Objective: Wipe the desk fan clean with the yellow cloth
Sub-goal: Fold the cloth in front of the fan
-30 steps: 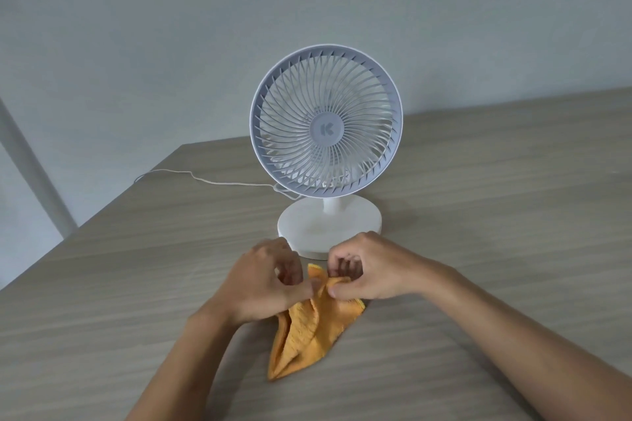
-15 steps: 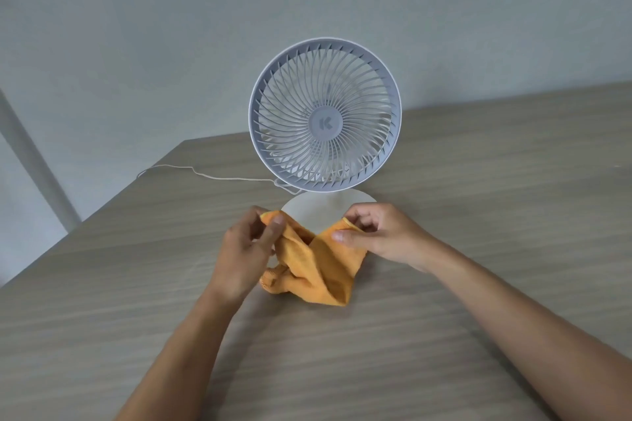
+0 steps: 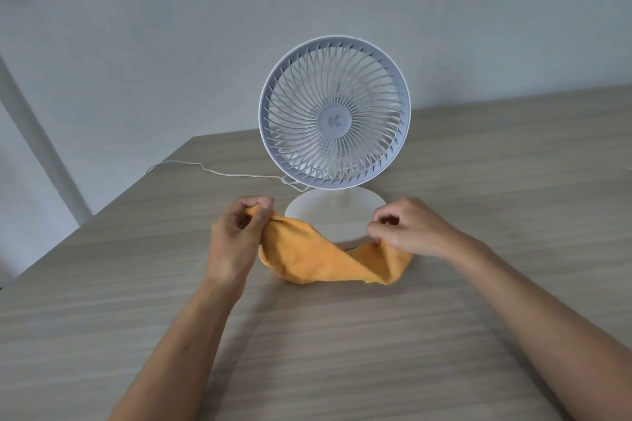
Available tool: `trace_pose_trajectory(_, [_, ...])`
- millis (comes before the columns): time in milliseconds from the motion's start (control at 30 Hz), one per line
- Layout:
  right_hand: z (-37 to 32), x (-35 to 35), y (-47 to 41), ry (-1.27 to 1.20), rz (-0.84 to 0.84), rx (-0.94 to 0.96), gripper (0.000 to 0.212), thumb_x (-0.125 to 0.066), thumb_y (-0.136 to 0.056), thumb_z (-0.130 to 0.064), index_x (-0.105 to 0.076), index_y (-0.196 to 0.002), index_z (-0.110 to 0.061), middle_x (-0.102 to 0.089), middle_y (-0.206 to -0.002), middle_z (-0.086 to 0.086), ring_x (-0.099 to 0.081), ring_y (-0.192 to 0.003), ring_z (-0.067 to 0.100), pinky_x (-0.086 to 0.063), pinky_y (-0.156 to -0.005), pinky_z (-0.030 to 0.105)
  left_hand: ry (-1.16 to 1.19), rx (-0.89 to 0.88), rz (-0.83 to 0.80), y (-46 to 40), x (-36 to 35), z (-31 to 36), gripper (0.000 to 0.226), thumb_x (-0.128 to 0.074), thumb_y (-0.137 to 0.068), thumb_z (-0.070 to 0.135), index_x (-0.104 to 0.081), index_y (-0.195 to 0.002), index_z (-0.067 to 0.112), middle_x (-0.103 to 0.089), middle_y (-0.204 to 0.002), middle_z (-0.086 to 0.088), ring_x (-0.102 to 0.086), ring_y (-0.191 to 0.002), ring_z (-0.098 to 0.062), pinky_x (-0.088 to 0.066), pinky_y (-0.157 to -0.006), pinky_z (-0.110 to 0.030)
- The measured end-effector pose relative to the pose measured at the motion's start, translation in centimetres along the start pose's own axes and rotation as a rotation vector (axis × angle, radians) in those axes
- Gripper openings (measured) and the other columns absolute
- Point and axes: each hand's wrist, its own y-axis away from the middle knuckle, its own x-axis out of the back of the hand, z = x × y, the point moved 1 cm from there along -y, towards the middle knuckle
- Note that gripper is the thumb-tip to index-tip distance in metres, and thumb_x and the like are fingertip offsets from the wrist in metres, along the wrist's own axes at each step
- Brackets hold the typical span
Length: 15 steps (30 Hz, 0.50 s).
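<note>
Yellow cloth (image 3: pixel 328 260), pinched by left hand (image 3: pixel 236 236) and right hand (image 3: pixel 407 229), overlaps the fan (image 3: pixel 334 113) base beside its cord (image 3: pixel 219 171).

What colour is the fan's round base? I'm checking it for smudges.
Plain white base, seen best in the head view; no smudges are visible.

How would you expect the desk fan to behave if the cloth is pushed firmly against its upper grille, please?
It may well tip or rock back: the desk fan carries a large round head on a thin neck. Its wide round base should resist somewhat, though it might slide on the smooth table. The fine grille ribs look thin, so probably flexible; neither left hand nor right hand steadies it.
</note>
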Motion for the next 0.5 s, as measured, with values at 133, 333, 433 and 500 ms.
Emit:
trace_pose_trajectory(133, [0.2, -0.8, 0.0, 0.199, 0.075, 0.135, 0.073, -0.050, -0.072, -0.082, -0.068, -0.058, -0.012, -0.060, -0.065, 0.002, -0.058, -0.063, 0.009, -0.046, -0.064, 0.026, 0.011, 0.019, -0.081, 0.4, -0.3, 0.6, 0.015, -0.072, -0.082, 0.017, -0.071, -0.098, 0.018, -0.069, -0.083, 0.001, -0.062, -0.077, -0.008, -0.054, -0.069, -0.022])
trace_pose_trajectory(333, [-2.1, -1.3, 0.6, 0.045, -0.147, 0.241, 0.038, -0.079, -0.067, -0.061, -0.073, -0.078, -0.025, -0.066, -0.082, -0.009, -0.059, -0.073, 0.002, -0.049, -0.069, 0.020, 0.064, -0.032, -0.224, 0.6, -0.3, 1.3, 0.039, -0.068, -0.078, -0.010, -0.068, -0.108, 0.015, -0.068, -0.089, -0.008, -0.064, -0.080, -0.012, -0.055, -0.080, -0.023])
trace_pose_trajectory(433, [-2.1, -1.6, 0.3, -0.073, -0.116, 0.236, 0.016, -0.076, -0.083, -0.029, -0.065, -0.074, -0.020, -0.066, -0.067, -0.001, -0.048, -0.057, 0.002, -0.041, -0.060, 0.026, -0.159, -0.127, -0.130, 0.1, 0.5, 1.4, 0.029, -0.075, -0.077, 0.001, -0.069, -0.098, 0.021, -0.069, -0.082, 0.000, -0.064, -0.073, -0.009, -0.055, -0.074, -0.024])
trace_pose_trajectory(500, [-2.4, -1.2, 0.2, -0.246, -0.044, 0.206, 0.015, -0.068, -0.090, -0.027, -0.063, -0.081, -0.017, -0.068, -0.071, 0.014, -0.044, -0.058, 0.010, -0.036, -0.058, 0.030, -0.457, -0.260, -0.025, -0.4, 1.4, 1.4, 0.021, -0.080, -0.074, 0.014, -0.068, -0.085, 0.027, -0.066, -0.081, 0.004, -0.062, -0.069, -0.009, -0.054, -0.070, -0.024])
